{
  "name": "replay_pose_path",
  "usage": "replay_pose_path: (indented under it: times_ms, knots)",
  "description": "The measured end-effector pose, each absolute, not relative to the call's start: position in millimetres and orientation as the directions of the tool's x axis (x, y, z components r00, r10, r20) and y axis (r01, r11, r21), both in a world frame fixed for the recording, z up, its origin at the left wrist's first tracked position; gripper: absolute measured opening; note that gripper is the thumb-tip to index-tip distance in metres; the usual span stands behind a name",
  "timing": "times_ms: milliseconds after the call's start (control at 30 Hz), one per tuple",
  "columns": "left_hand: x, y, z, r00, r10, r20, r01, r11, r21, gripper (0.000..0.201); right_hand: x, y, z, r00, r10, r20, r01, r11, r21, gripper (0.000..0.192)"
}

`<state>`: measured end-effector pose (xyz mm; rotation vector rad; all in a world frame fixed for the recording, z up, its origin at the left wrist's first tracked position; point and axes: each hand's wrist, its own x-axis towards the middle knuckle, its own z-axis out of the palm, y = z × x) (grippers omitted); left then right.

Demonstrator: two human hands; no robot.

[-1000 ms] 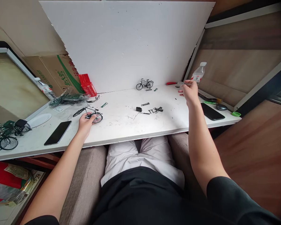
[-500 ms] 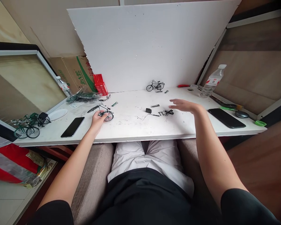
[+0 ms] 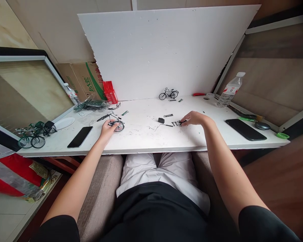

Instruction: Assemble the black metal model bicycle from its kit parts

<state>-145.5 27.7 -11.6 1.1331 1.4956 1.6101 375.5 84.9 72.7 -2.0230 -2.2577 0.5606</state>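
Observation:
My left hand [image 3: 108,130] is closed around a partly built black model bicycle [image 3: 119,126], holding it by the wheel end just above the table. Its spoked wheel with a reddish tint shows right of my fingers, and a dark part sticks out on the far left. My right hand [image 3: 195,118] reaches down with bent fingers onto a small black bicycle part [image 3: 181,123], which the fingertips partly cover. Beside it lie small dark strips [image 3: 174,123], a thin black rod [image 3: 168,125], a black block [image 3: 161,120] and a flat dark piece [image 3: 168,115].
A complete model bicycle [image 3: 168,94] stands by the white board [image 3: 166,50]. Green model bicycles [image 3: 32,137] and a phone [image 3: 80,137] are at left; another phone [image 3: 245,129] and a water bottle [image 3: 231,90] at right. Bagged parts [image 3: 92,105] lie near a red box [image 3: 110,92].
My right hand has come down from above the table, its stretched fingers now bent onto the black part. My left hand keeps its hold on the model bicycle. The view has shifted slightly.

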Motion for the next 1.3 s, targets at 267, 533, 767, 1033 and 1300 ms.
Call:
replay_pose_path:
  times_ms: [267, 533, 767, 1033, 1300]
  knots:
    - [-148, 30, -15, -0.406, 0.899, 0.162, 0.105, -0.130, 0.986, 0.070, 371, 85, 73, -0.133, 0.971, -0.197, 0.941, 0.061, -0.332, 0.035]
    - [-140, 26, -8, -0.410, 0.902, 0.136, 0.058, -0.122, 0.991, 0.067, 369, 82, 74, -0.141, 0.970, -0.197, 0.943, 0.072, -0.325, 0.035]
    - [-137, 22, 0, -0.398, 0.913, 0.086, -0.003, -0.095, 0.995, 0.059, 367, 84, 71, -0.143, 0.974, -0.173, 0.940, 0.079, -0.333, 0.053]
    - [-116, 16, 7, -0.211, 0.977, 0.036, -0.125, -0.063, 0.990, 0.061, 362, 85, 73, -0.143, 0.969, -0.201, 0.953, 0.081, -0.292, 0.059]
    - [-93, 29, 7, -0.071, 0.997, 0.024, -0.096, -0.031, 0.995, 0.057, 374, 110, 54, -0.151, 0.975, -0.162, 0.951, 0.098, -0.293, 0.063]
